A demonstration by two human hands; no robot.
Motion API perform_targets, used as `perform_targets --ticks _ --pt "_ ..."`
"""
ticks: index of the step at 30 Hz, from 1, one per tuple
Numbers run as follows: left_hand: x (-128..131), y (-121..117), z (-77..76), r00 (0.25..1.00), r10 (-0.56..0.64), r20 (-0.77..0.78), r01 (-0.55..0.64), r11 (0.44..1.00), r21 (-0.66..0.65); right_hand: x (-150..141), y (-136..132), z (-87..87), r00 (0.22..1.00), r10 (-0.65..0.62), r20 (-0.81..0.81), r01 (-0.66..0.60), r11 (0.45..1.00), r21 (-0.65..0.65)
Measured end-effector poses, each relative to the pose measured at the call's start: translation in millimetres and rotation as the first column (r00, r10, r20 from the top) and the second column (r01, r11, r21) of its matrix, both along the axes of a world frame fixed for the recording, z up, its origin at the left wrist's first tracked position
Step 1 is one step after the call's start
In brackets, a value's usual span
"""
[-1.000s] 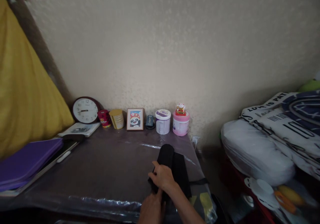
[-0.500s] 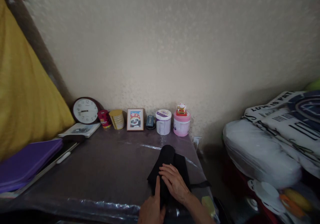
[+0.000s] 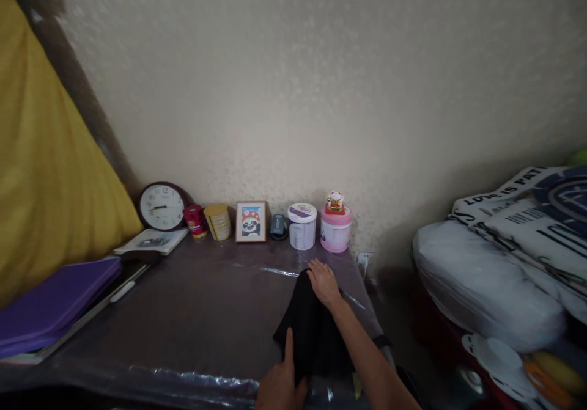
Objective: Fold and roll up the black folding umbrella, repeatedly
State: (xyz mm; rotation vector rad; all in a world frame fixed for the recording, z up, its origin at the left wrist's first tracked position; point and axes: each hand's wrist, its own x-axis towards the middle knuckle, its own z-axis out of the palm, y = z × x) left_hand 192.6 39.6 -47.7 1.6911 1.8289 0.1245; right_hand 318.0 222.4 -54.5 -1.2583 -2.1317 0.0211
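Note:
A folded black cloth [image 3: 298, 318] lies near the right front of the table, its far end narrow and a dark strap-like piece showing at its right. My right hand [image 3: 323, 283] rests over the far end, fingers laid together along it; the forearm covers part of the cloth's right side. At the near left edge, my left hand [image 3: 279, 382] touches the cloth with its index finger stretched forward and thumb apart. Its other fingers are mostly hidden.
Along the wall stand a clock [image 3: 161, 206], a red can [image 3: 195, 221], a yellow-lidded container [image 3: 219, 222], a panda picture frame [image 3: 251, 222] and two tubs, one topped by a cat figurine [image 3: 335, 202]. Purple folders [image 3: 59, 303] lie left; bagged bedding [image 3: 486, 281] sits right.
My right hand has slid forward from the middle of the black cloth to its far end. My left hand stays about where it was. The view has shifted slightly.

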Motion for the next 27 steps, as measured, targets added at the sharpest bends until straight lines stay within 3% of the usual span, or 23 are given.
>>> perform_targets --ticks 6,11,13,17,19,23,27 --pt "-3 -1 -5.2 0.999 -0.029 0.014 0.029 0.999 0.034 -3 -33 -7.6 0.962 0.274 -0.002 -0.273 0.961 0.038" --pt "-6 -2 -11.9 0.999 -0.030 0.017 0.029 0.996 0.083 13 -28 -15.1 0.993 -0.084 -0.086 0.089 0.995 0.054" --pt "-6 -2 -10.4 0.999 -0.035 0.034 0.032 0.995 0.092 16 -32 -15.7 0.988 -0.095 -0.123 0.104 0.993 0.061" --pt "-6 -3 -3.9 0.995 -0.045 0.094 0.034 0.993 0.115 18 -54 -25.7 0.985 0.011 -0.170 -0.005 0.999 0.035" --pt "-7 -4 -1.6 0.993 -0.032 0.109 0.020 0.993 0.113 28 -63 -34.0 0.966 -0.100 -0.238 0.098 0.995 -0.021" --pt "-8 -4 -1.1 0.991 -0.020 0.131 0.004 0.992 0.126 62 -68 -47.0 0.879 -0.377 -0.292 0.340 0.925 -0.170" --pt "-7 -5 -2.3 0.988 -0.010 0.151 -0.010 0.992 0.129 84 -66 -51.0 0.867 -0.420 -0.268 0.365 0.902 -0.232"
